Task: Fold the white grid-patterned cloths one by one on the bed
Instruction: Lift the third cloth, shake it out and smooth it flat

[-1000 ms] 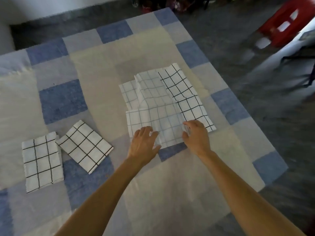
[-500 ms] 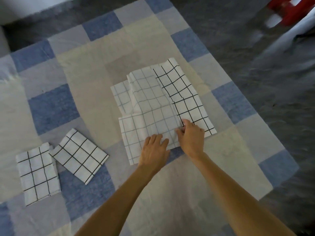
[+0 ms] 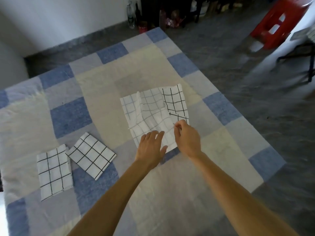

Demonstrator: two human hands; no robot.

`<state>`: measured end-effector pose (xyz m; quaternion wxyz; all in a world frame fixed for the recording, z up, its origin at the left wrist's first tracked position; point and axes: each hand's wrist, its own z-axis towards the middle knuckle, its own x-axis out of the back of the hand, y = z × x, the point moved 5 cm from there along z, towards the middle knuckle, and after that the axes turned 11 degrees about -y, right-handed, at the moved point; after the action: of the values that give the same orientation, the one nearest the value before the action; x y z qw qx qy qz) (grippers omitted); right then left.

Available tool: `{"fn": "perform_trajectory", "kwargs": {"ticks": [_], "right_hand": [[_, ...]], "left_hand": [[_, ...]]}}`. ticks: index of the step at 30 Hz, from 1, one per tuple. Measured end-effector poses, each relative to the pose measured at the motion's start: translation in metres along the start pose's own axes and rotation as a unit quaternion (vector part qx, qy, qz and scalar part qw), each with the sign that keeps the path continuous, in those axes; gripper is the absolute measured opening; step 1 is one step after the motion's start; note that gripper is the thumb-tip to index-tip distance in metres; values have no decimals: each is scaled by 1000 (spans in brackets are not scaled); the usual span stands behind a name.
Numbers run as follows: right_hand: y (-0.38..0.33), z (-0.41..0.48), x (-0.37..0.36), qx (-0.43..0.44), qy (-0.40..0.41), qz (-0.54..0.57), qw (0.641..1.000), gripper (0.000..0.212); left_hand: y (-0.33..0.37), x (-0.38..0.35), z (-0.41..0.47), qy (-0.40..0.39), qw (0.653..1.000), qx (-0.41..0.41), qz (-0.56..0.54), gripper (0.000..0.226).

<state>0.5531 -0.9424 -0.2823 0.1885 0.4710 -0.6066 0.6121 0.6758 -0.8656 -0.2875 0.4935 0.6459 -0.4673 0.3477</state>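
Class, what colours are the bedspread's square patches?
The patchwork bedspread shows blue, pale grey and cream squares; head view.

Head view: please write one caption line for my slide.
Left hand presses a white grid-patterned cloth on the bed; right hand pinches its edge.

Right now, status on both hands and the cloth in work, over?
Left hand flat on the spread cloth, pressing its near edge. Right hand pinches that cloth's right edge. Two folded cloths lie off to the left; nothing in the way.
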Motion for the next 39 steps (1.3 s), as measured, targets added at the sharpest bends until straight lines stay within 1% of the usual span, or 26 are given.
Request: {"fn": "perform_trajectory", "kwargs": {"ticks": [2,4,6,9,11,13,15,16,18,20,21,22,23,24,26,28,30,31,32,35,37,38,39], "right_hand": [[-16,-13,14,-6,7,61,998,12],[-33,-25,29,-15,4,105,994,12],[-53,-39,43,-14,-12,128,992,18],[-76,-63,61,-1,-20,169,985,23],[-87,-81,70,25,-20,206,978,24],[-97,-98,76,45,-29,246,968,25],[-106,-119,78,64,-44,284,956,24],[-110,-130,79,75,-57,292,952,24],[-115,-154,77,104,-103,299,943,35],[-114,-177,69,124,-155,281,939,58],[-116,-190,65,132,-174,255,942,70],[-117,-200,60,142,-176,214,950,80],[-120,-208,56,159,-155,162,962,85],[-123,-213,53,174,-117,115,971,84],[-129,-224,51,192,-51,87,976,74],[-134,-229,50,198,-1,70,978,56],[-133,-227,54,184,51,69,979,32],[-133,-225,58,170,55,86,980,24],[-132,-221,61,162,51,97,981,21],[-138,-208,72,171,38,104,979,21],[-145,-199,80,190,34,118,974,17],[-150,-194,84,202,33,115,972,15],[-155,-190,87,216,29,102,971,15]], "left_hand": [[8,13,-12,1,1000,3,3,71],[21,24,-31,18,1000,-4,-15,83],[35,34,-50,55,997,-10,-59,85],[48,57,-80,151,982,-25,-107,69],[50,73,-101,225,968,-45,-99,54],[46,87,-119,290,951,-53,-95,35],[39,100,-139,334,935,-31,-118,13],[36,106,-148,347,928,-15,-138,11],[29,115,-165,368,913,12,-177,18],[23,122,-180,383,899,39,-210,20],[21,124,-188,392,893,49,-218,21],[19,126,-194,400,888,55,-222,20],[19,128,-201,406,884,60,-226,20],[18,129,-206,408,880,67,-233,19],[17,131,-215,409,873,82,-251,18],[15,134,-226,417,869,87,-254,17],[13,139,-235,427,866,89,-246,17],[10,141,-240,430,864,97,-243,17],[7,143,-243,429,863,109,-242,16],[-3,147,-251,425,865,129,-236,16],[-11,150,-253,422,873,133,-205,13],[-13,151,-252,412,885,138,-168,17],[-13,152,-250,394,900,145,-119,32]]}}
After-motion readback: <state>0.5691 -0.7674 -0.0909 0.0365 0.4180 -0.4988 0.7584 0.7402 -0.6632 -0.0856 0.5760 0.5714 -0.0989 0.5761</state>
